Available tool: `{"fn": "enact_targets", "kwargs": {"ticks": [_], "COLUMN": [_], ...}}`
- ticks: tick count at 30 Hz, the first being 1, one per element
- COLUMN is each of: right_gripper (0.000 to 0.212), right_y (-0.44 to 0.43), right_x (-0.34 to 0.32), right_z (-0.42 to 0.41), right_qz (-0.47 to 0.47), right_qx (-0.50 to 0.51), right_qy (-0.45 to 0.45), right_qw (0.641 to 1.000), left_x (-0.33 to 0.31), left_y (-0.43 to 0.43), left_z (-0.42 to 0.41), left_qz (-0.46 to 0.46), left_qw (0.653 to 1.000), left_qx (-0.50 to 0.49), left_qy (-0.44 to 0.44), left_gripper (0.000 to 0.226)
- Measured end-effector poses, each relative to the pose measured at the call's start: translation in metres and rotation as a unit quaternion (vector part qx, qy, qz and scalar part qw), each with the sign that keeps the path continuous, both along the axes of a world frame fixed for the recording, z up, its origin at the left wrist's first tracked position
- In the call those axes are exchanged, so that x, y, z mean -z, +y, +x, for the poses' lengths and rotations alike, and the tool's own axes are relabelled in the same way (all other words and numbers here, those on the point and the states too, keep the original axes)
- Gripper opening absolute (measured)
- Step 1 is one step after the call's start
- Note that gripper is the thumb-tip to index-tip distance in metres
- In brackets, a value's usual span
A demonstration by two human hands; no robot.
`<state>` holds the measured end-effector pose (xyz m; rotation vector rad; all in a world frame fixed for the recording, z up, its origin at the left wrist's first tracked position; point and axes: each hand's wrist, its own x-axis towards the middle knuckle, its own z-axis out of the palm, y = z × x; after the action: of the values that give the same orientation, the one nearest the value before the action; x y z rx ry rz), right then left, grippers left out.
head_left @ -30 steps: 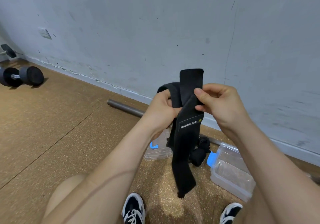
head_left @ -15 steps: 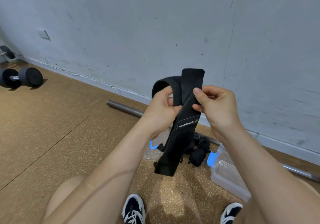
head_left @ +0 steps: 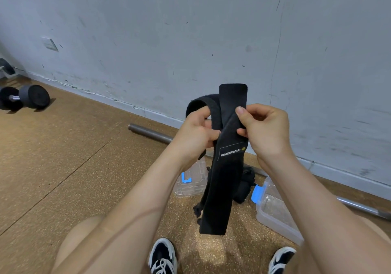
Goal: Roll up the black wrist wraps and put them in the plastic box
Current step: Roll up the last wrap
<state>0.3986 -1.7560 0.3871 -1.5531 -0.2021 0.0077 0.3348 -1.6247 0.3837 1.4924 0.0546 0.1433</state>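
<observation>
The left hand point(head_left: 196, 132) grips the looped upper part of a black wrist wrap point(head_left: 224, 180), fingers curled round it. The right hand point(head_left: 264, 130) pinches the strap just below its top tab between thumb and forefinger. The wrap is held up in the air and hangs straight down, its free end above the cork floor point(head_left: 63, 168). Behind it on the floor lies a dark bundle point(head_left: 246, 183), probably more wraps, partly hidden. The open plastic box point(head_left: 275, 210) sits just right of the bundle, and a second clear piece point(head_left: 193, 181), perhaps its lid, lies to the left. A steel bar point(head_left: 150, 133) runs along the wall, and a dumbbell point(head_left: 25, 98) lies far left.
</observation>
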Motion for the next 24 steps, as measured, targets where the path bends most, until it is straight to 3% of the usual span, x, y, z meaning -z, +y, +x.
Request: {"fn": "enact_targets", "kwargs": {"ticks": [4, 8, 11, 13, 15, 17, 21, 24], "right_gripper": [0.015, 0.006, 0.021, 0.034, 0.032, 0.023, 0.011, 0.009], "right_y": [-0.001, 0.002, 0.001, -0.005, -0.012, -0.012, -0.005, 0.005], "right_x": [-0.001, 0.003, 0.004, 0.001, -0.004, -0.005, -0.003, 0.003], "right_z": [0.001, 0.0, 0.005, 0.009, 0.007, 0.004, 0.0, -0.008], "right_qz": [-0.001, -0.018, -0.065, -0.097, -0.036, 0.043, 0.072, 0.032], "right_qx": [0.003, -0.008, 0.009, -0.047, -0.181, -0.232, -0.162, -0.125], "right_qy": [-0.01, -0.017, -0.037, 0.015, 0.095, 0.11, 0.06, 0.049], "right_qw": [1.0, 1.0, 0.997, 0.994, 0.978, 0.965, 0.982, 0.99], "left_x": [-0.002, 0.004, 0.003, 0.0, -0.001, -0.001, -0.006, -0.002], "left_y": [-0.004, -0.015, -0.016, -0.015, -0.014, -0.014, -0.02, -0.024], "left_z": [0.0, 0.001, 0.001, -0.001, -0.001, -0.001, 0.0, 0.006], "left_qz": [-0.068, 0.027, 0.071, 0.066, 0.061, 0.03, -0.047, -0.072], "left_qw": [0.997, 0.991, 0.984, 0.985, 0.988, 0.992, 0.99, 0.975], "left_qx": [-0.023, -0.134, -0.159, -0.158, -0.142, -0.121, -0.136, -0.209], "left_qy": [0.005, -0.016, -0.037, -0.037, -0.027, -0.013, 0.001, -0.003], "left_gripper": [0.034, 0.022, 0.03, 0.034, 0.035, 0.036, 0.012, 0.023]}}
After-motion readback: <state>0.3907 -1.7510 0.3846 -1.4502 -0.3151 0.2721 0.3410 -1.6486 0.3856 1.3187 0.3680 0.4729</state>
